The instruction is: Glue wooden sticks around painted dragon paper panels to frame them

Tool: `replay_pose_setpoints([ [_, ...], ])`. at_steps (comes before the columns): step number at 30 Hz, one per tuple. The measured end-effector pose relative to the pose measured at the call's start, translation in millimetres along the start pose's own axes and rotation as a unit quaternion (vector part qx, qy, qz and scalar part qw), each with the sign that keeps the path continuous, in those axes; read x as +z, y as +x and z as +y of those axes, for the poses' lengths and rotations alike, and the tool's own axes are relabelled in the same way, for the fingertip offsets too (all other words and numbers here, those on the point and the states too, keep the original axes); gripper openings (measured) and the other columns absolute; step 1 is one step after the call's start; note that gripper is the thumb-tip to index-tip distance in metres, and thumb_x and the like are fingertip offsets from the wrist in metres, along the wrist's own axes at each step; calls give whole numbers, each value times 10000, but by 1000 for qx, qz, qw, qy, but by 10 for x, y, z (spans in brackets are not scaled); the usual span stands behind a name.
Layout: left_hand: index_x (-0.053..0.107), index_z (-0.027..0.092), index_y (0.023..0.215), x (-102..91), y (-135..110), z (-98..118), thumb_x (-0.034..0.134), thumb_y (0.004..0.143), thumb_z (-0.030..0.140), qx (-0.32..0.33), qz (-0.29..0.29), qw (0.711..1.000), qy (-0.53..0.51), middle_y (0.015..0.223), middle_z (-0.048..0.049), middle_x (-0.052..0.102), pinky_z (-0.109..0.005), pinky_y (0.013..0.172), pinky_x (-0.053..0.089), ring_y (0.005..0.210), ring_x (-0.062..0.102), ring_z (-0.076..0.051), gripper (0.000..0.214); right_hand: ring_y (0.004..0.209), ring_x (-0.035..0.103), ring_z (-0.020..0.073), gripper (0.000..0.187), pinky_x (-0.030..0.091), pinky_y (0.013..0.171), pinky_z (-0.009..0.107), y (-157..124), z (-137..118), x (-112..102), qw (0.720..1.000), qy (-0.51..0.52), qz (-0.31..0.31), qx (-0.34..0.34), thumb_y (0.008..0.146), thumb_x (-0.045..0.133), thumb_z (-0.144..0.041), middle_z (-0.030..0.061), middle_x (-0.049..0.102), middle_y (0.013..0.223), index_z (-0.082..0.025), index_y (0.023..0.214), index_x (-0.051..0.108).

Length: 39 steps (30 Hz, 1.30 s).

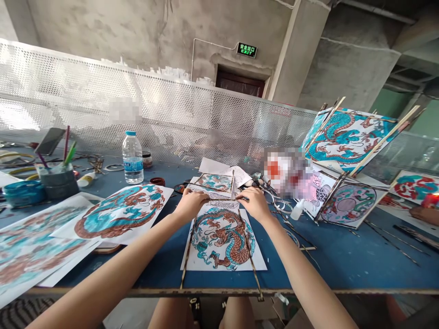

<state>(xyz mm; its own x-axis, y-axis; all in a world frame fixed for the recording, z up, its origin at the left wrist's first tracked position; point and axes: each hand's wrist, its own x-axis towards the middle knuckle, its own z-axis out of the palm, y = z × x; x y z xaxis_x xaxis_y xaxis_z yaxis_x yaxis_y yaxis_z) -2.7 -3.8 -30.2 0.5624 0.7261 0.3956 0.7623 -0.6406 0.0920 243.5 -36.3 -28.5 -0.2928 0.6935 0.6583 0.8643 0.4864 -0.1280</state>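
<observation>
Blue table (356,267) backed by perforated screen (164,105); rough concrete wall (137,32) seen beyond, broken by dark doorway (240,84), lit green exit sign (247,50) mounted above.

I pinch a thin dark stick (222,199) level between my left hand (190,202) and my right hand (256,204), over the far end of a dragon sheet (224,237) in brown and teal. Two more mottled sticks lie on that sheet, running from near my fingertips back toward me, the left stick (186,257) and the right stick (252,261). Just beyond my fingers sits a smaller painted picture (216,183). Left of them lies another dragon painting (128,212), with a water bottle (133,163) farther out; right of them, a small white glue bottle (297,210)
</observation>
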Motion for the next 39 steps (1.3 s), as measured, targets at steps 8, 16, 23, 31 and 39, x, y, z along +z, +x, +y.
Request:
replay_pose_setpoints([
  [8, 689, 206, 854, 1, 17, 6, 391, 857, 293, -53, -18, 990, -133, 832, -39, 698, -310, 750, 366, 805, 598, -208, 310, 802, 562, 189, 77, 385, 732, 303, -6, -18, 2, 999, -6, 42, 22, 764, 631, -134, 8, 665, 786, -209, 757, 643],
  [16, 688, 129, 771, -9, 95, -26, 548, 746, 370, -57, -147, 869, -468, 488, 6, 527, -228, 518, 378, 481, 492, -112, 280, 809, 546, 211, 103, 389, 735, 313, 12, 105, -161, 990, -59, 127, 22, 816, 571, -198, 30, 671, 803, -215, 773, 663],
  [23, 692, 133, 856, -185, 34, -130, 488, 781, 346, -155, -92, 903, -391, 611, -46, 649, -250, 587, 448, 593, 599, -155, 305, 759, 610, 216, 205, 431, 699, 298, -101, 666, -415, 952, -18, 214, 216, 812, 532, -305, 71, 695, 845, -178, 826, 691],
  [31, 701, 207, 907, -112, 27, -100, 450, 798, 287, -180, -3, 983, 18, 908, -77, 707, -286, 701, 452, 846, 636, -238, 285, 894, 605, 272, 274, 435, 725, 338, -178, 788, -298, 938, -56, -5, 341, 769, 558, -319, 95, 679, 962, -203, 988, 674],
  [39, 681, 201, 951, -109, 4, -108, 454, 795, 302, -184, -14, 983, 22, 910, -76, 705, -263, 659, 450, 823, 636, -225, 294, 1163, 397, 356, 561, 314, 925, 484, -230, 767, -603, 836, -221, 344, 367, 727, 572, -255, 194, 460, 1244, -123, 1251, 419],
])
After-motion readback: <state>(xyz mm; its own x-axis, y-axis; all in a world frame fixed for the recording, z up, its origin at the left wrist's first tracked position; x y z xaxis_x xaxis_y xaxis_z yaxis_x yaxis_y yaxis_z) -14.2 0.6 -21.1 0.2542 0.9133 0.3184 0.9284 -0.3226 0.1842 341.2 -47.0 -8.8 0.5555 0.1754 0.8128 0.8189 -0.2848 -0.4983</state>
